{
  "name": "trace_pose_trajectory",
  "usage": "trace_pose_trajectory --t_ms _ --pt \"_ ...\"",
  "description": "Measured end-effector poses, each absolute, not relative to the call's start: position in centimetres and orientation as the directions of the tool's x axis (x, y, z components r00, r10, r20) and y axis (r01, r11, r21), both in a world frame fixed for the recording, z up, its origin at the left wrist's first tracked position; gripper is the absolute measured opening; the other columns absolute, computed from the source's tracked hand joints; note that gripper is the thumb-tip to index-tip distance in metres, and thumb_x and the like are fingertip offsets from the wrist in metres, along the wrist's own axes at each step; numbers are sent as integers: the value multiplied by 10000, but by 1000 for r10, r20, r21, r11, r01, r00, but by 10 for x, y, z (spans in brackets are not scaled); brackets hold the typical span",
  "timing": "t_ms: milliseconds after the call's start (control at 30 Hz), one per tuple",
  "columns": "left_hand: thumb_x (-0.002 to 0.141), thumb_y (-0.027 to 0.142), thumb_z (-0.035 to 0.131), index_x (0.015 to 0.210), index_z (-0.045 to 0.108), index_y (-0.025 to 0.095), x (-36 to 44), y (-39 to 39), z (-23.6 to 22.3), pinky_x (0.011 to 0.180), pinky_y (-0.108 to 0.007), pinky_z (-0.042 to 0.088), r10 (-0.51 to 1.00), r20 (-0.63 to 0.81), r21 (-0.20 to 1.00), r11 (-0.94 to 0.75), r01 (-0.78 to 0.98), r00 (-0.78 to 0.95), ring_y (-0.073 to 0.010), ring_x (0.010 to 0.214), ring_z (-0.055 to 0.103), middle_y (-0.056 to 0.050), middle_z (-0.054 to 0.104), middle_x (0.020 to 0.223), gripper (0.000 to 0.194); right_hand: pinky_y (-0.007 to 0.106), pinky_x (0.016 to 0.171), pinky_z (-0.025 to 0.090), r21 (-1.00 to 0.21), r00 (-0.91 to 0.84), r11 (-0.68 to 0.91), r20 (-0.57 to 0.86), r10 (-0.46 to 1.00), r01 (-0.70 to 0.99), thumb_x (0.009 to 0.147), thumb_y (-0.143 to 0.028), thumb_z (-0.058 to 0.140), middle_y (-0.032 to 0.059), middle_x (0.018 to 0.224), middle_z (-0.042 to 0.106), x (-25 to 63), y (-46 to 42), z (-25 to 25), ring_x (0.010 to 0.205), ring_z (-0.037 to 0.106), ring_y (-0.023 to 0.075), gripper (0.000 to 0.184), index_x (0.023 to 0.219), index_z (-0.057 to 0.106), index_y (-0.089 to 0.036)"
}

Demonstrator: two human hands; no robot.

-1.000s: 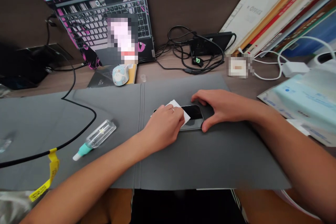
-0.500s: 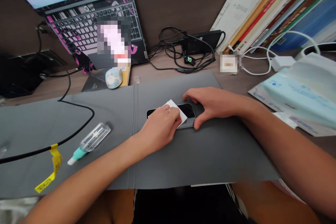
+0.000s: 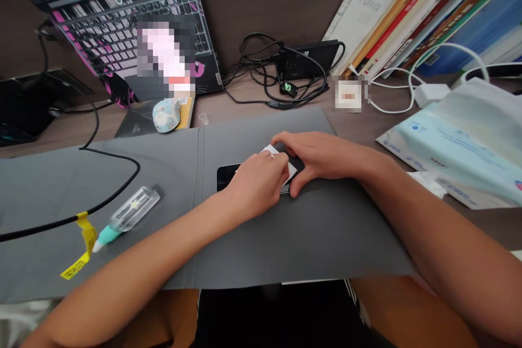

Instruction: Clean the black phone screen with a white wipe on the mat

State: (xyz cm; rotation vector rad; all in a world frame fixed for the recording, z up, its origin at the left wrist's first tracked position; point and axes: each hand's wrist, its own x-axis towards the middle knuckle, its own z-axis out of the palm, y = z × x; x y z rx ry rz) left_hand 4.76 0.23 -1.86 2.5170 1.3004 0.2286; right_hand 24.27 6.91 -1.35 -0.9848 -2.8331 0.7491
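Note:
A dark smartphone [image 3: 227, 175] lies flat, screen up, on the grey desk mat [image 3: 253, 250]. My left hand [image 3: 261, 182], with a ring on one finger, is closed on a folded white tissue [image 3: 292, 173] and presses it against the right part of the screen. My right hand [image 3: 314, 157] curves round the phone's right end, thumb at the near edge and fingers at the far edge, holding it. Much of the phone is hidden under my left hand. A clear spray bottle [image 3: 136, 208] with a mint-green neck lies on its side to the left.
A laptop [image 3: 122, 38] stands at the back left, with a patterned mouse [image 3: 166, 115] before it. Black cables and a power adapter [image 3: 308, 60] lie at the back. Leaning books [image 3: 408, 16] and a pale blue tissue pack [image 3: 457, 144] are on the right. A black cable [image 3: 118, 191] crosses the mat.
My left hand has slid the tissue rightward along the screen, closer to my right hand, uncovering more of the phone's left end. The whole view has shifted slightly.

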Motion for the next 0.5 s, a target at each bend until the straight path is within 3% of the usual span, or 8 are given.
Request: trace_pose_trajectory --t_ms 133,267,500 --pt "1005 149 468 888 554 172 60 11 -16 724 -383 464 815 -2 315 -549 774 580 -256 852 629 -98 662 898 147 354 817 439 -502 -802 670 -87 591 548 668 -743 812 144 1295 675 245 68 -15 1137 653 370 986 1420 449 -219" --pt "993 153 501 852 546 191 58 19 -17 709 -356 451 813 10 334 -552 764 583 -229 835 629 -67 669 887 152 360 843 445 -512 -804 670 -73 589 538 661 -722 834 138 1312 669 245 68 -17 1166 643 370 986 1423 447 -230" --pt "973 184 535 790 507 218 -1 20 -16 681 -322 429 860 56 350 -493 796 508 -202 765 584 -13 608 748 188 358 760 440 -474 -772 641 -147 618 603 633 -815 782 145 1206 668 245 69 -15 940 662 334 1096 1469 423 -203"
